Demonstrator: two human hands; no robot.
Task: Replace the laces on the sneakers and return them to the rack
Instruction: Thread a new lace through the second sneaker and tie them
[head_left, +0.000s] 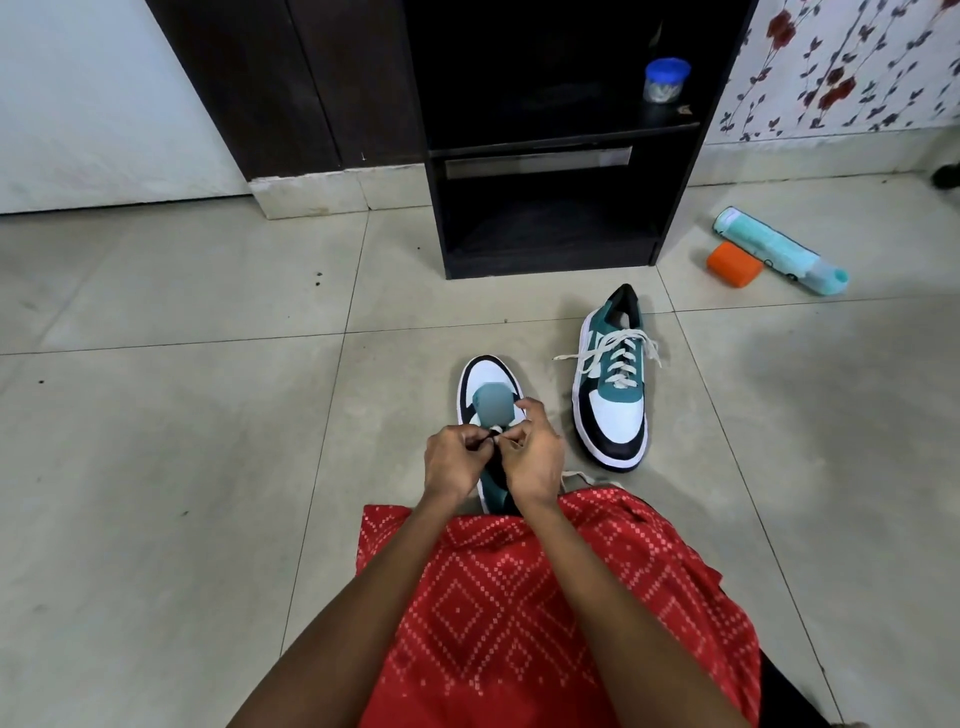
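Your left hand (453, 461) and right hand (536, 460), lower centre, both pinch the lace (497, 431) over the sneaker (487, 375) — likely limp and light — so hold near its tip.

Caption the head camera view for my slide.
Left hand and right hand pinch a white lace on a teal-white-black sneaker; its laced mate stands before the dark rack.

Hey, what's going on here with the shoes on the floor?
A person sitting on the tiled floor is lacing the near sneaker right in front of them. The left hand and the right hand both pinch its white lace over the eyelets. The second sneaker stands to the right, already threaded, its lace ends loose. The dark rack ahead holds neither shoe yet; a blue-lidded jar sits on its upper shelf.
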